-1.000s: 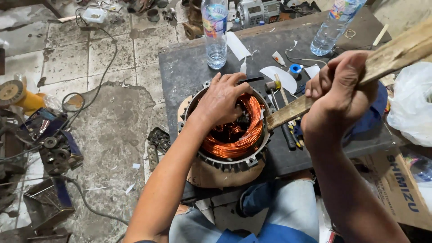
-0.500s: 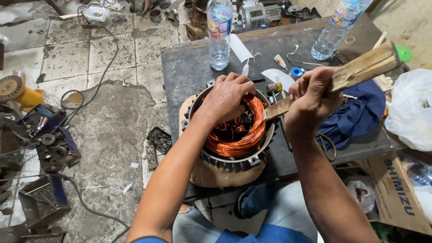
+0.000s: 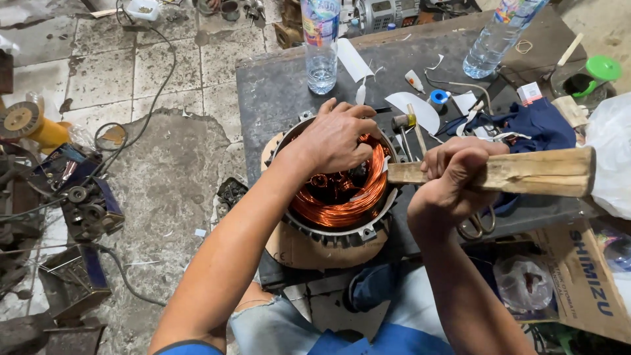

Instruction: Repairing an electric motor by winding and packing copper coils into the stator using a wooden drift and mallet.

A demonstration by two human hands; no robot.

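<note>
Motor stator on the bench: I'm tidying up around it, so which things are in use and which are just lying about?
In use:
- stator with copper windings
- left hand on the windings
- wooden block, gripped by the right hand

Lying about:
- two water bottles
- small hammer
- blue cloth
- scissors

Bright copper-orange windings (image 3: 342, 204), pale tan wooden stick (image 3: 519, 172), navy blue cloth (image 3: 532, 125), green lid (image 3: 603, 68), grey workbench (image 3: 276, 92)
</note>
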